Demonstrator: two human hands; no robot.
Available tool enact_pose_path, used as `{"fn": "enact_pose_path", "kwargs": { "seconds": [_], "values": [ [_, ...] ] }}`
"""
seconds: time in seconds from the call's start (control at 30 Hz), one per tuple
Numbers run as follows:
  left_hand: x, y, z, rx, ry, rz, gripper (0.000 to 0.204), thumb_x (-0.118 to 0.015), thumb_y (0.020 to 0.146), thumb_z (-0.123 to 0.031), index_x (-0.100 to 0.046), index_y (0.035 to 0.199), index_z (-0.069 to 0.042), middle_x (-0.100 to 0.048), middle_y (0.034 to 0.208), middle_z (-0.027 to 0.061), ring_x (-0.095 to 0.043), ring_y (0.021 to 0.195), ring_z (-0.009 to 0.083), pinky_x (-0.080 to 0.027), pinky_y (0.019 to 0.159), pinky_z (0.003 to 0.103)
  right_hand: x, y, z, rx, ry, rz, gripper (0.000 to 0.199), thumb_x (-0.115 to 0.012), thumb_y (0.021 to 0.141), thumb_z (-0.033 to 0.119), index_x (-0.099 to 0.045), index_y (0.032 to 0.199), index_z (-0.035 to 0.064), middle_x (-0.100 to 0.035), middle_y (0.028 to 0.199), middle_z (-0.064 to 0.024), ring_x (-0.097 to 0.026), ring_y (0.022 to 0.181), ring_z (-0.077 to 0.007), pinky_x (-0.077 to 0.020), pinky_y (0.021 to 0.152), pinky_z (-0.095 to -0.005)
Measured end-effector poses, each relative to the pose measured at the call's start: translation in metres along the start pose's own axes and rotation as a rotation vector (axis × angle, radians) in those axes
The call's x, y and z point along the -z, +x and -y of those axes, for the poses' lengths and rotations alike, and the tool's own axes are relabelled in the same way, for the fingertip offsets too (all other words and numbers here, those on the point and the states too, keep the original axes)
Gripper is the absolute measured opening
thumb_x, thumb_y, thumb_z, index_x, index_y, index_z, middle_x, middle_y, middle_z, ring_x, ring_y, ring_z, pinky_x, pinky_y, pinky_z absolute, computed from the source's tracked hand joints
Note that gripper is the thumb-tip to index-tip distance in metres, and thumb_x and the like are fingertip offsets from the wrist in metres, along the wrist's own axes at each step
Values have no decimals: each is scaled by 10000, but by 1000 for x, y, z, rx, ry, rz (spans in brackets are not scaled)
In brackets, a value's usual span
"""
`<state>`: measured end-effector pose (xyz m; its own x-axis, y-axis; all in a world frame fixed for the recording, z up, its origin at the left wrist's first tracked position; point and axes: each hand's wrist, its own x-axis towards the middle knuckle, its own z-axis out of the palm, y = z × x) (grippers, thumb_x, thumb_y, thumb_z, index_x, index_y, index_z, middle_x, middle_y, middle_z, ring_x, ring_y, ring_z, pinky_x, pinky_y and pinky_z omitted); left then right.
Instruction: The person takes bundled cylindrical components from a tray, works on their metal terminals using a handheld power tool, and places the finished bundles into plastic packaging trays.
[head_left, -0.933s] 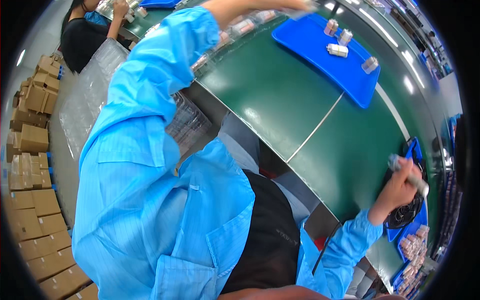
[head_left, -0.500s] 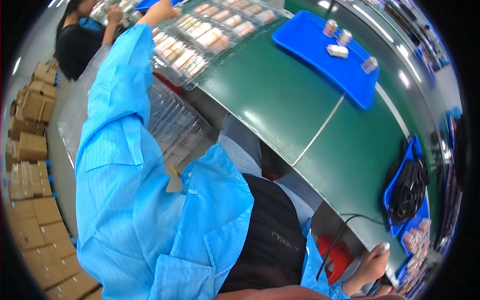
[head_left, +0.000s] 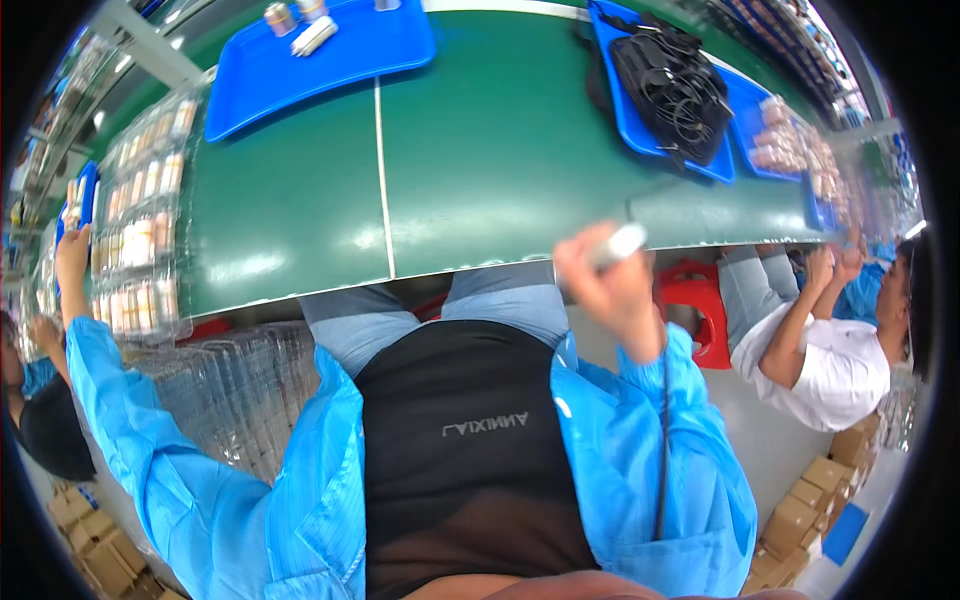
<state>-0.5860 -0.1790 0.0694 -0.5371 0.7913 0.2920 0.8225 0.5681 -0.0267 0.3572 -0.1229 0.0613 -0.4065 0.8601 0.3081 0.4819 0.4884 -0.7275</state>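
Observation:
At the far left, the fingers of my left hand (head_left: 73, 265) close on the near end of a narrow-looking blue tray (head_left: 88, 190) with small pale pieces in it. Right beside it lie clear plastic blister trays (head_left: 185, 225) with rows of pale and pinkish cylinders (head_left: 138, 242). My right hand (head_left: 612, 290), smeared by motion, is raised at the table's front edge. Its fingers hold a short white cylinder (head_left: 622, 244), too blurred to name more exactly. A dark cable (head_left: 662, 450) runs down along my right sleeve; where it ends is hidden.
Across the green table (head_left: 480, 170) stand a large blue tray (head_left: 330, 75) with a few small cylinders and another blue tray (head_left: 640, 140) with black cables (head_left: 675, 90). Pinkish pieces (head_left: 780, 140) lie farther right. A co-worker (head_left: 820, 360) sits right, past a red stool (head_left: 705, 320).
The view has swung toward the right and now faces the table squarely. My right hand has risen from the lower right to the table edge, still holding the white cylinder. My left hand stays at the blue tray.

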Motion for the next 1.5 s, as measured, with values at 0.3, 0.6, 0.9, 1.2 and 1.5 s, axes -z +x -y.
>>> {"fn": "enact_pose_path", "kwargs": {
  "seconds": [0.3, 0.6, 0.9, 1.2, 1.5],
  "values": [
    [139, -112, -406, -541, -531, -93, 267, -678, 989, -245, -723, 1159, -44, -743, 1079, 107, -694, 967, 190, -525, 855, 316, -11, 135, 19, 647, 576, -644, 306, -623, 1038, 314, -589, 915, 36, -684, 712, -127, -599, 536, -157, -468, 477, -288],
    [175, -350, -673, -1501, -817, -126, 251, -737, 828, -184, -683, 1039, -59, -577, 776, 42, -599, 692, 221, -494, 600, 368, -62, 185, -30, 189, 21, -377, 333, -711, 967, 337, -618, 828, 50, -636, 616, -53, -632, 537, -191, -490, 531, -323],
    [174, -396, -763, -1642, -1467, 113, 263, -692, 870, -188, -671, 1079, -31, -602, 848, 72, -619, 749, 249, -521, 656, 370, -85, 215, -20, 379, -140, -344, 328, -704, 945, 333, -624, 835, 35, -651, 646, -120, -669, 585, -282, -511, 557, -383],
    [53, -316, -633, -1672, -1214, 100, 295, -749, 778, -88, -688, 1063, -40, -661, 882, 80, -640, 742, 269, -519, 645, 372, -85, 206, -64, 26, 473, -214, 316, -704, 959, 319, -643, 896, 15, -716, 726, -81, -692, 665, -192, -526, 601, -349],
    [51, -232, -626, -1266, -1171, -383, 276, -754, 755, -47, -716, 1027, -75, -692, 909, 101, -672, 807, 302, -556, 696, 413, -84, 208, -93, -81, 672, -285, 234, -662, 1014, 236, -587, 1036, 15, -719, 895, -64, -561, 644, -57, -484, 584, -218]
  ]
}}
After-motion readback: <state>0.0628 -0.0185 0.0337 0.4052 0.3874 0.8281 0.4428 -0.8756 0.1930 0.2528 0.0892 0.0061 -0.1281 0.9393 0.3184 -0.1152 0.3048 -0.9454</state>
